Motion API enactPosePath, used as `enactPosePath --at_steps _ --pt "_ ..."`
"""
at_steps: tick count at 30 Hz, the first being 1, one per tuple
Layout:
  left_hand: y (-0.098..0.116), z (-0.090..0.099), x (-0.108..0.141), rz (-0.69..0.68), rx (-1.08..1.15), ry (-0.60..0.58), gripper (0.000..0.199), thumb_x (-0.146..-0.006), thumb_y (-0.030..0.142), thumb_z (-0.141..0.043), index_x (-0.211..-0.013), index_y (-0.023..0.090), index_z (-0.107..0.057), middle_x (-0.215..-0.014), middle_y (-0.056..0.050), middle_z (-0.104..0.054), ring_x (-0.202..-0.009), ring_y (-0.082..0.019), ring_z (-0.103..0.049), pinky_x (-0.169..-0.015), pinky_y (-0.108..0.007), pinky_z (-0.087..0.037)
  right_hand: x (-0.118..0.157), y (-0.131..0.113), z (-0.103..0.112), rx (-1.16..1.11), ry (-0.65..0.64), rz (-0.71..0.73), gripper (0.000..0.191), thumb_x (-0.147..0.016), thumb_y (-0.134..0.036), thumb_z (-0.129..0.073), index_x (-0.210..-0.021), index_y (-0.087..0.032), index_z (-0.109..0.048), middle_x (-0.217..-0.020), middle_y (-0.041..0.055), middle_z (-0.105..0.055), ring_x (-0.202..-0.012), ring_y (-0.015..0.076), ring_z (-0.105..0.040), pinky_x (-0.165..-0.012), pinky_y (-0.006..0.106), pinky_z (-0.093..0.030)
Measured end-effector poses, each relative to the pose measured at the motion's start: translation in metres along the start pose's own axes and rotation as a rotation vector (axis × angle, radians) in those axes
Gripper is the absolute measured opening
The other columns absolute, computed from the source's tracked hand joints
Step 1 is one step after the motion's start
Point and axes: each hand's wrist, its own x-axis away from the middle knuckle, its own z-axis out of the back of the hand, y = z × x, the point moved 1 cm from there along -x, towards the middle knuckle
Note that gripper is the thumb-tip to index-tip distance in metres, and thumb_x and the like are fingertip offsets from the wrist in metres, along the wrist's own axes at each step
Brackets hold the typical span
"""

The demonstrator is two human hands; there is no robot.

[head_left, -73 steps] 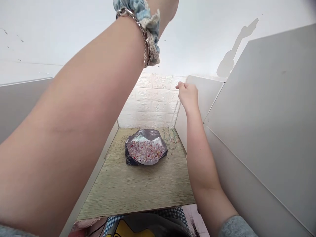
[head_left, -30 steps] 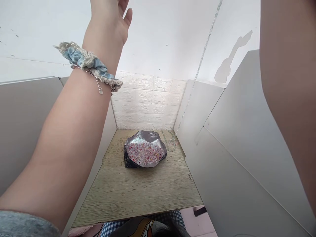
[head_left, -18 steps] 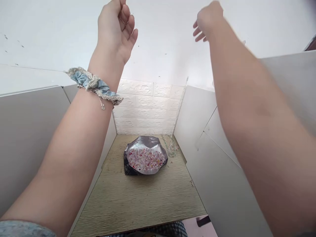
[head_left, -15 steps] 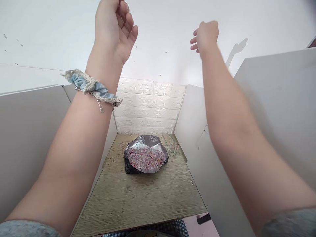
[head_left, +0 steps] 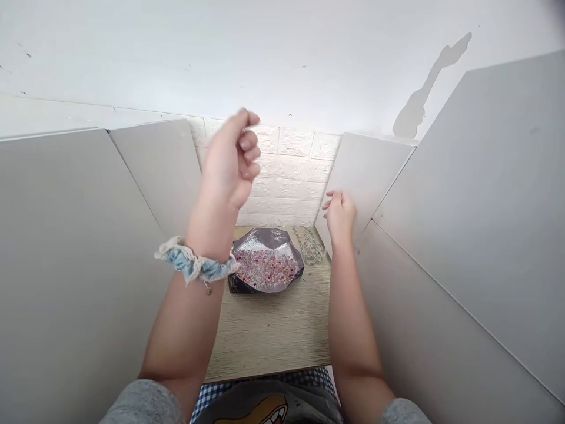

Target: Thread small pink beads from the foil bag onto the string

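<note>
My left hand (head_left: 236, 156), a scrunchie (head_left: 196, 262) on its wrist, is raised in front of the brick-pattern wall. Its fingers curl in and look closed; anything between them is too small or hidden to make out. Lower and to the right is my right hand (head_left: 341, 217), beside the right-hand panel. Its fingertips seem pinched on the far side, the other fingers sticking out leftward; what it holds, if anything, does not show. Between my forearms lies a dark bag with a silvery face, full of small pink, white and red beads (head_left: 267, 268). Neither hand touches it.
Pale green bead strands (head_left: 311, 244) lie at the back right of the wooden tabletop (head_left: 269, 335). White panels (head_left: 83, 247) rise on the left, and grey-white panels (head_left: 477, 206) on the right. The brick-pattern wall (head_left: 282, 188) closes off the back.
Both hands have come down from high up and drawn closer to my body. The left fingers curl more tightly. My view has shifted too; the bead bag stays on the table.
</note>
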Motion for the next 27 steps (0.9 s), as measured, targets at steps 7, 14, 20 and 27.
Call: enactPosePath --at_steps 7,14,20,27 --pt "-0.053 0.027 0.046 0.307 -0.180 -0.029 0.017 -0.068 0.030 -0.056 -0.070 0.014 -0.051 -0.069 0.002 -0.039 -0.044 0.000 -0.033 -0.030 -0.011 -0.009 0.072 0.032 0.019 0.478 -0.579 -0.208 0.037 -0.081 -0.028 -0.027 -0.108 -0.023 -0.052 -0.106 0.0091 -0.056 -0.099 0.0218 -0.049 -0.077 0.031 -0.036" --pt "-0.075 0.061 0.055 0.411 -0.225 0.064 0.019 -0.070 0.033 -0.055 -0.074 0.015 -0.053 -0.067 0.003 -0.033 -0.042 0.001 -0.026 -0.030 -0.011 -0.009 0.093 0.046 0.032 0.659 -0.713 -0.225 0.051 -0.069 -0.011 -0.036 -0.117 -0.025 -0.046 -0.096 0.0087 -0.059 -0.081 0.0204 -0.055 -0.060 0.027 -0.037" --pt "-0.085 0.066 0.058 0.539 -0.321 -0.007 0.020 -0.074 0.036 -0.050 -0.072 0.016 -0.054 -0.053 0.006 -0.020 -0.038 -0.001 -0.013 -0.032 -0.012 -0.008 0.085 0.020 0.022 0.339 -0.617 -0.069 0.037 -0.078 -0.034 -0.040 -0.111 -0.023 -0.051 -0.072 0.0017 -0.057 -0.068 0.0152 -0.051 -0.059 0.025 -0.036" --pt "-0.100 0.066 0.062 0.654 -0.581 -0.254 0.026 -0.076 0.038 -0.046 -0.069 0.015 -0.056 -0.046 0.005 -0.028 -0.040 -0.004 -0.023 -0.038 -0.016 -0.019 0.085 0.007 -0.016 -0.298 -0.822 -0.165 0.048 -0.079 -0.052 -0.032 -0.081 -0.016 -0.064 -0.071 0.0030 -0.056 -0.066 0.0121 -0.049 -0.062 0.024 -0.038"
